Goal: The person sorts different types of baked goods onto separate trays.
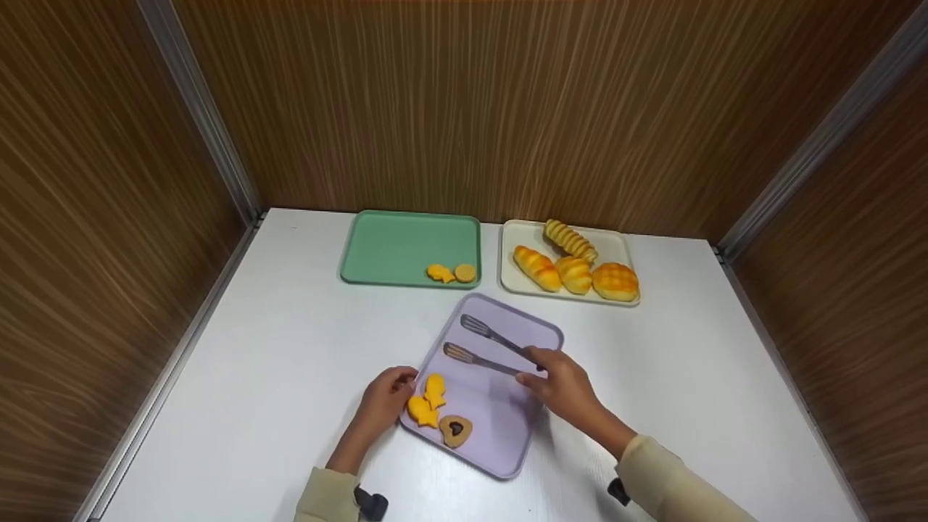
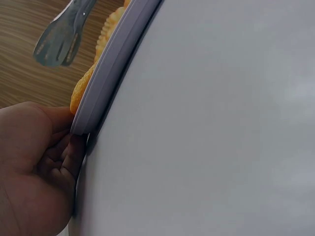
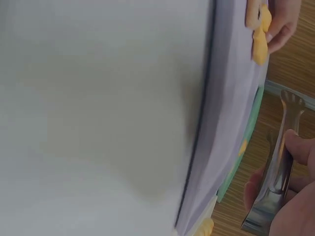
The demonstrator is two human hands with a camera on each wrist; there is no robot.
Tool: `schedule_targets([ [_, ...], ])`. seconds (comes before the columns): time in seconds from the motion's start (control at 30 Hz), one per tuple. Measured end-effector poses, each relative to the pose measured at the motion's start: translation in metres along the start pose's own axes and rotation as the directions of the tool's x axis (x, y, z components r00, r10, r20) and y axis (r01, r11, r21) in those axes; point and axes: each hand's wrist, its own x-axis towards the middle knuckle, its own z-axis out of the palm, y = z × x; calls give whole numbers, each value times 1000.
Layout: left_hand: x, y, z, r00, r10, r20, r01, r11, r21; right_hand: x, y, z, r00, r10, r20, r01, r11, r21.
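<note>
Metal tongs (image 1: 500, 339) are in my right hand (image 1: 568, 388), held over the lavender tray (image 1: 500, 442). Their slotted ends (image 2: 56, 46) stand apart with nothing between them. In the right wrist view, the thumb and fingers are on either side of the tongs (image 3: 275, 191). My left hand (image 1: 384, 402) grips the tray's left rim, one finger at the top edge and others curled below in the left wrist view. Near that hand, two yellow fish-shaped cookies (image 1: 423, 412) lie in the tray's corner, next to a heart-shaped cookie (image 1: 455, 430) with a dark centre.
Behind stands a green tray (image 1: 406, 246) with a fish-shaped cookie (image 1: 439, 273) and a round cookie (image 1: 465, 273). To its right, a cream tray (image 1: 522, 232) bears several bread pieces (image 1: 615, 281). Wood-grain panels (image 1: 464, 109) enclose the white table (image 1: 290, 348) at the back and sides.
</note>
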Motion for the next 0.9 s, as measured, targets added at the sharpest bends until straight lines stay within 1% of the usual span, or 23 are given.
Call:
schedule_targets([
  [0.03,0,0,0,1000,-7,-1,7,1000,-4,-5,1,-1,1000,-11,4,11,1000,0],
  [0.23,-2,0,-1,1000,10,-3,-10,1000,2,-33,4,-3,997,-63,53,64,998,-16],
  [0.43,-1,0,-1,1000,13,-3,-13,1000,13,-52,12,-6,985,-147,90,148,989,-4],
  [0.67,-1,-2,0,1000,19,-11,-19,1000,16,-66,23,-10,967,-234,100,235,972,4],
  [0.9,-1,-3,1,1000,20,-7,-20,1000,7,-71,29,-14,961,-248,124,250,968,-2],
])
